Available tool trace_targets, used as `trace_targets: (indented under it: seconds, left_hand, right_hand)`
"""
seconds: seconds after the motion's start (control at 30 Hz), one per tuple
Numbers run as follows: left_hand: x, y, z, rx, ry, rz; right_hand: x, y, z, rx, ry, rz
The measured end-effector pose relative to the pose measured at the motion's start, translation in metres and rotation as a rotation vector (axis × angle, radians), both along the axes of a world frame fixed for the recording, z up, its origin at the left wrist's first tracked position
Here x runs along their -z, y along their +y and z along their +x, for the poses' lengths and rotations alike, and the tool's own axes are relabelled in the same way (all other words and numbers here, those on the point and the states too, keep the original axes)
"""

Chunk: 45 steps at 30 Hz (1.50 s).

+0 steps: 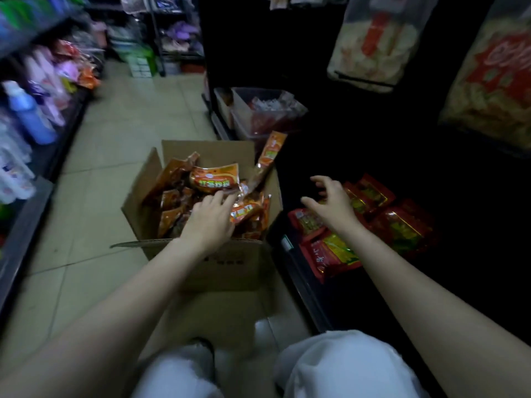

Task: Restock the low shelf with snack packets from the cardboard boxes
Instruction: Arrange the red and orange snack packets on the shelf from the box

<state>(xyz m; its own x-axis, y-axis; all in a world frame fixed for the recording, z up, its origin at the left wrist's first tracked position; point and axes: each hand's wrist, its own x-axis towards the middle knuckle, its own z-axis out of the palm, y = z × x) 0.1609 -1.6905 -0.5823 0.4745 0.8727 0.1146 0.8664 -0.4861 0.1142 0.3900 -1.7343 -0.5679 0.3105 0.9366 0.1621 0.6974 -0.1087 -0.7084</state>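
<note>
An open cardboard box (pixel 230 262) stands on the floor in front of me, full of orange snack packets (pixel 214 178). My left hand (pixel 211 218) reaches into the box, fingers spread and resting on the packets; no grip shows. My right hand (pixel 330 203) hovers open, fingers loosely curved, above the dark low shelf (pixel 298 285) to the right and holds nothing. Red snack packets (pixel 399 225) lie on that shelf under and beyond the hand. One orange packet (pixel 270 156) sticks up at the box's far right corner.
A clear plastic bin (pixel 244 110) with red packets sits beyond the box beside the shelf. Large bags of snacks (pixel 494 90) hang at the upper right. Bottles (pixel 31 116) line the left shelving. Tiled floor (pixel 115 168) runs down the aisle. My knees in white trousers (pixel 344 366) are at the bottom.
</note>
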Motion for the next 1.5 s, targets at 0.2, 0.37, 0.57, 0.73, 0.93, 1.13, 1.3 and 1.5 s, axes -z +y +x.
trace_targets:
  seconds: [0.2, 0.37, 0.57, 0.73, 0.93, 1.13, 1.3, 1.5]
  left_hand:
    - [0.038, 0.03, -0.057, -0.221, 0.066, -0.215]
    - [0.063, 0.058, -0.049, -0.208, -0.115, -0.506]
    - [0.078, 0.079, -0.036, -0.234, -0.016, -0.589]
    - [0.086, 0.079, -0.021, -0.214, 0.118, -0.427]
    - [0.082, 0.085, -0.005, -0.167, 0.367, -0.244]
    - [0.063, 0.103, -0.015, -0.222, -0.052, -0.206]
    - [0.05, 0.12, -0.029, -0.116, -0.119, -0.344]
    - [0.053, 0.116, -0.047, -0.126, -0.2, -0.413]
  right_hand:
    - [0.031, 0.065, -0.073, -0.247, -0.066, -0.195]
    - [0.075, 0.079, -0.086, -0.192, -0.161, -0.321]
    - [0.083, 0.09, -0.074, -0.242, -0.389, -0.37]
    - [0.1, 0.092, -0.068, -0.231, -0.411, -0.299]
    - [0.102, 0.084, -0.065, -0.132, -0.479, -0.129]
    - [0.066, 0.117, -0.07, 0.07, -0.013, -0.012]
    - [0.059, 0.191, -0.056, 0.249, -0.064, -0.092]
    - [0.058, 0.209, -0.054, 0.257, -0.128, -0.04]
